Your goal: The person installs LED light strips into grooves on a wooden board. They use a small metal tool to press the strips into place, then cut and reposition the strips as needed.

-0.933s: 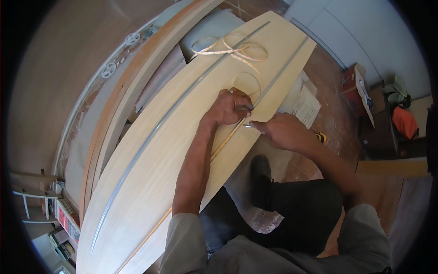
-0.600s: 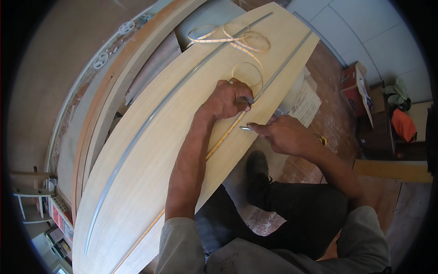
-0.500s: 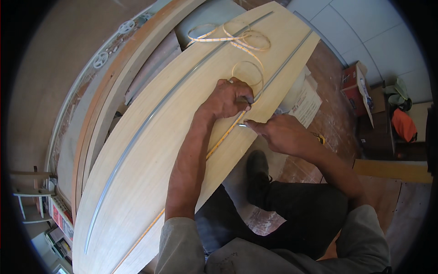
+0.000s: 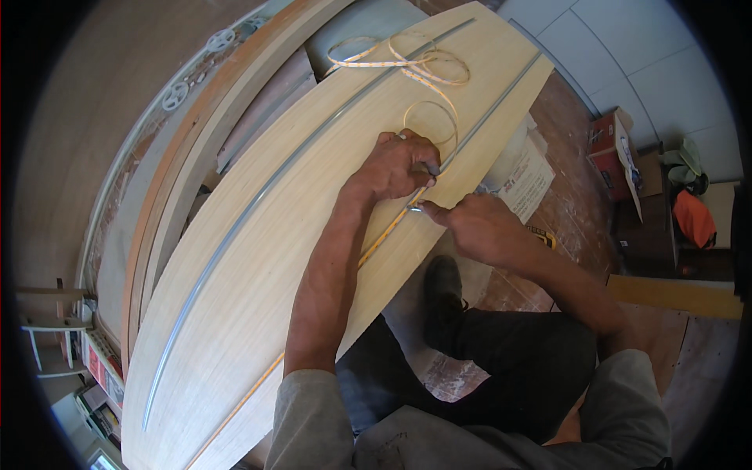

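Observation:
A long pale wooden panel [image 4: 258,290] lies slantwise before me, with two grey metal channels let into it. Along the right-hand channel [image 4: 499,99] runs a yellow LED strip [image 4: 387,234], its loose end coiled over the panel's far part. My left hand [image 4: 398,166] pinches the strip where it comes down to the channel. Just below those fingertips, my right hand [image 4: 479,227] is closed on a small shiny metal tool [image 4: 416,208], its tip at the strip; most of it is hidden by the fingers. The left-hand channel [image 4: 247,213] shows bare metal.
Long curved-looking wooden boards [image 4: 168,227] stand along the panel's left. At the right are a red box [image 4: 607,153], an orange cloth-like item [image 4: 695,219] and a dark cabinet [image 4: 646,227]. A black-and-yellow tool [image 4: 542,237] sits beyond my right forearm, near a printed sheet [image 4: 529,184].
My right hand has moved slightly up along the strip, closer to my left fingertips. The left hand keeps its pinch; the whole view has shifted a little.

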{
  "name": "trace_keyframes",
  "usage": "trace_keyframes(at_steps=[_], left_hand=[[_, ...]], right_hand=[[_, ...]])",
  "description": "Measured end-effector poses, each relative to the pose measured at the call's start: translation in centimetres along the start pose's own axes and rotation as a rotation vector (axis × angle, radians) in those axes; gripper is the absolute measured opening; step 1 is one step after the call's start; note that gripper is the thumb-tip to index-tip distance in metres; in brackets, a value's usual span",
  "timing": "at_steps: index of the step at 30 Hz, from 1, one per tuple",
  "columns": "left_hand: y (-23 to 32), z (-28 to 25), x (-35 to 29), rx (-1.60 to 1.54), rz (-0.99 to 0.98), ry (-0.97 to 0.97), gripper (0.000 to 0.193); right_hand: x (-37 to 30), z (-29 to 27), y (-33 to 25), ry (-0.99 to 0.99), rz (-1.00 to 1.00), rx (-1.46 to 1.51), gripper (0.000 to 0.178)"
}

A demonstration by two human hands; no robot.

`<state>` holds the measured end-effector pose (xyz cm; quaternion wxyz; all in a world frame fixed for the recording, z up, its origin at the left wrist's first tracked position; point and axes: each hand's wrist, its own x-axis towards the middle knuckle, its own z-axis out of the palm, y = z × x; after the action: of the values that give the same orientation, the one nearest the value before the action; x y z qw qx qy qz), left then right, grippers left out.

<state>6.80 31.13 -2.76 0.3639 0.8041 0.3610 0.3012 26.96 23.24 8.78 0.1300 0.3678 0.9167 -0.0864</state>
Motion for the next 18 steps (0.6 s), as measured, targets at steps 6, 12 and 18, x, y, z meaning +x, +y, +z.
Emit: trace_keyframes(at_steps=[6,12,18], left_hand=[[-1.0,0.6,-0.2,-0.045,0.011,0.017,0.021],[0.4,0.9,0.8,-0.044,0.117,0.098,0.023],[-0.6,0.1,0.1,-0.084,0.186,0.165,0.019]], right_hand=[[0.5,-1.9,-2.3,-0.036,0.016,-0.042,0.042],[0.8,-1.9,-2.0,-0.005,-0.112,-0.105,0.024],[2.4,-2.5,-0.6,-0.03,-0.018,-0.076,0.018]])
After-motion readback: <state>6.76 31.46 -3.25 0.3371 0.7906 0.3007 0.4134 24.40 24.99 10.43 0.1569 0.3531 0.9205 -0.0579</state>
